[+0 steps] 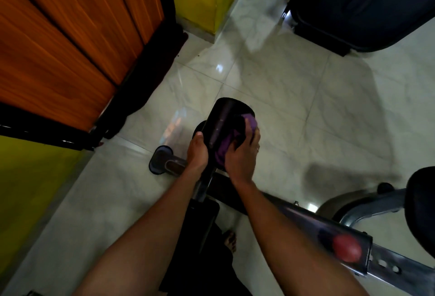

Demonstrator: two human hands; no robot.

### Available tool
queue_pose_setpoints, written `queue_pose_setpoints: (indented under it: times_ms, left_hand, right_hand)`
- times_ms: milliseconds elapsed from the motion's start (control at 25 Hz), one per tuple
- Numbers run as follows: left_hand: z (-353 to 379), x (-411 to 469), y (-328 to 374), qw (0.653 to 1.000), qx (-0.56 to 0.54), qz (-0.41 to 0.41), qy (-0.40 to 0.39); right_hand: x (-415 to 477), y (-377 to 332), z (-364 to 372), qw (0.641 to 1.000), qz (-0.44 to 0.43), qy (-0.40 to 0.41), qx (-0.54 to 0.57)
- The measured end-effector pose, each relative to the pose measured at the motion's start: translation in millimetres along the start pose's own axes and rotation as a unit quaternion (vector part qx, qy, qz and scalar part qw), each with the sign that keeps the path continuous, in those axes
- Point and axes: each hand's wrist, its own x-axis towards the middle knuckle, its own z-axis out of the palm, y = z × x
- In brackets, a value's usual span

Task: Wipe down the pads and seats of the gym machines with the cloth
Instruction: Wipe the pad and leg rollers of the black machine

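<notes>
1. With right fingers (253, 134) curled over cloth (250, 120), pressing it onto right flank of pad (220, 117); right hand (240, 157) clamped on cloth, purple showing above and below the palm.
2. With left hand (199, 152) wrapped round pad's left side, thumb up; likely bracing it against rolling.
3. Step, by the look of it: mid-wipe of this roller pad. Cloth on the pad, trapped between palm and vinyl.
4. Next, probably: sweep cloth round the far end cap, then the left flank. Needs steady pressure, plus shifting the left grip to free the covered strip.
5. Edges: rounded cap at pad's far end; lower roller (162, 159) just beside left wrist; frame tube (306, 215) running under right forearm, red knob (347, 249) on it.
6. Room: open floor (306, 107) ahead and right, so easy swing that way. Door (58, 36) well apart on left. Seat (421, 201) at right edge; can't tell whether it has been wiped.
</notes>
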Motion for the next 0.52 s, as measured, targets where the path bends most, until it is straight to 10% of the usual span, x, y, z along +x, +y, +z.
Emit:
queue_pose_setpoints:
  times_ms: [320, 520]
  left_hand:
    - [12.5, -51.3, 20.0, 0.995, 0.059, 0.071, 0.037]
    - [-2.7, -24.7, 12.4, 0.997, 0.022, 0.067, -0.025]
  right_hand:
    - [2.4, 17.1, -7.4, 0.957, -0.233, -0.064, -0.159]
    - [57.2, -12.7, -11.3, 0.995, -0.037, -0.039, -0.081]
